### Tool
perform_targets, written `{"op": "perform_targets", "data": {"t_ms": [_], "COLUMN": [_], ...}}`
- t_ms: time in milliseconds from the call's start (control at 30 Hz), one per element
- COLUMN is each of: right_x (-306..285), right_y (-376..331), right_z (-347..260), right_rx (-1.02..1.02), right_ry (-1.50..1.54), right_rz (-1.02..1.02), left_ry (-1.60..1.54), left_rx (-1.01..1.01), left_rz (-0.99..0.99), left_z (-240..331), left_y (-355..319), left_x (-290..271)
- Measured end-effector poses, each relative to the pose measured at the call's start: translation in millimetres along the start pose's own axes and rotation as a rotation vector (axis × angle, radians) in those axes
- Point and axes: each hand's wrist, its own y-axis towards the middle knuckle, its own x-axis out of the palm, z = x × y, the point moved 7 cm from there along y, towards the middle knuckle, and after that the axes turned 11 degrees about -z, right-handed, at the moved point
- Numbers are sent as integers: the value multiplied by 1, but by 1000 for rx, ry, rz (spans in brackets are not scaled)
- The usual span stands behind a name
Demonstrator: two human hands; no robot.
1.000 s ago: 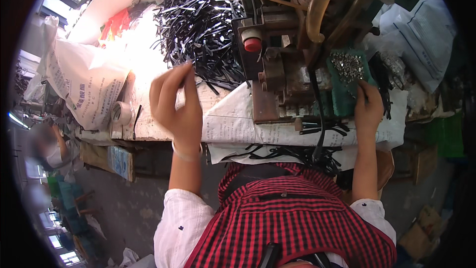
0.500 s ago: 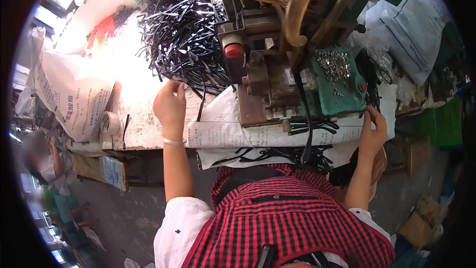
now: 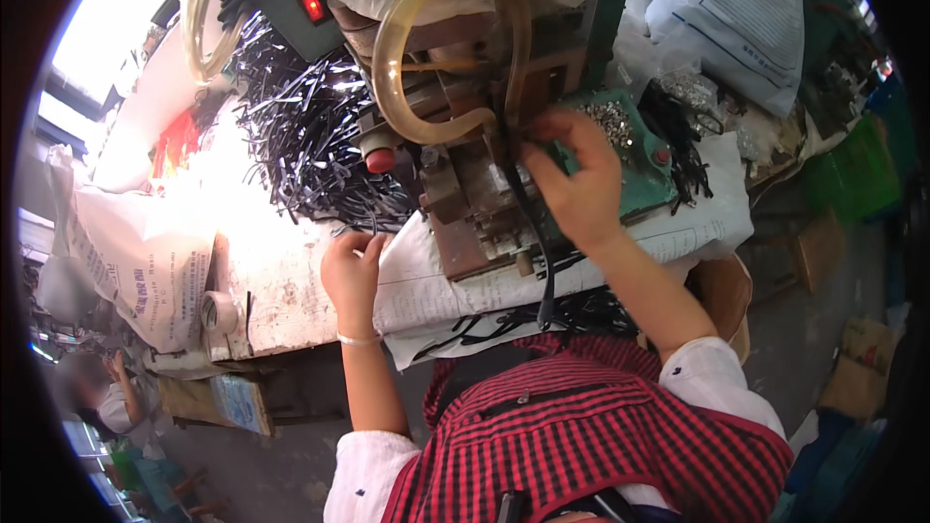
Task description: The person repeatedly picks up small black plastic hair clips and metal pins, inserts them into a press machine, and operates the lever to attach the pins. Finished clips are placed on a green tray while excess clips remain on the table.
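Note:
A long black strip, shaped like a spectacle temple point(image 3: 539, 252), slants down from the head of a metal press point(image 3: 450, 189) toward my lap. My right hand point(image 3: 586, 184) reaches in at the strip's upper end, thumb and forefinger bent in close to it; whatever is between the fingertips is hidden. Beside the front edge of a big heap of similar black strips point(image 3: 315, 126), my left hand point(image 3: 351, 276) is pinched on one thin black strip point(image 3: 375, 223). Small silvery metal pieces point(image 3: 608, 121) lie on the green tray point(image 3: 644, 189) right of the press.
A yellowish hose point(image 3: 389, 68) loops over the press, which has a red button point(image 3: 379, 161). More black strips point(image 3: 591, 313) lie along the table's front edge. A tape roll point(image 3: 219, 312) and a white sack point(image 3: 145, 261) are at left; another full bag point(image 3: 731, 19) stands back right.
My right hand has gone from the tray's front corner to the press head. My left hand has come down against a strip by the heap. The whole view has shifted.

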Motion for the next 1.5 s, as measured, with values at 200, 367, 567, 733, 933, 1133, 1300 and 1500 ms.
{"op": "perform_targets", "data": {"t_ms": [200, 367, 567, 733, 933, 1133, 1300, 1500], "right_x": [6, 15, 2, -58, -117, -93, -93, -104], "right_y": [-12, -7, -8, -2, -53, -57, -61, -61], "right_z": [5, -2, -41, 25, 92, 78, 89, 78], "right_rx": [111, 214, 155, 274, 455, 200, 243, 279], "right_ry": [350, 583, 447, 149, -355, -868, -882, -624], "right_rz": [18, -43, -172, -52, -14, -179, -137, 43], "left_ry": [-831, -797, -11, 123, 84, 34, 4, 184], "left_rx": [154, 661, 1175, 1330, 1364, 1284, 1036, 693], "left_rz": [-24, 334, 237, 321, 338, 260, 164, 338], "left_z": [31, 149, 228, 236, 230, 225, 201, 123], "left_y": [-11, -48, -82, -73, -68, -72, -112, -36], "left_x": [4, -55, -23, 14, 18, 14, -14, -62]}}
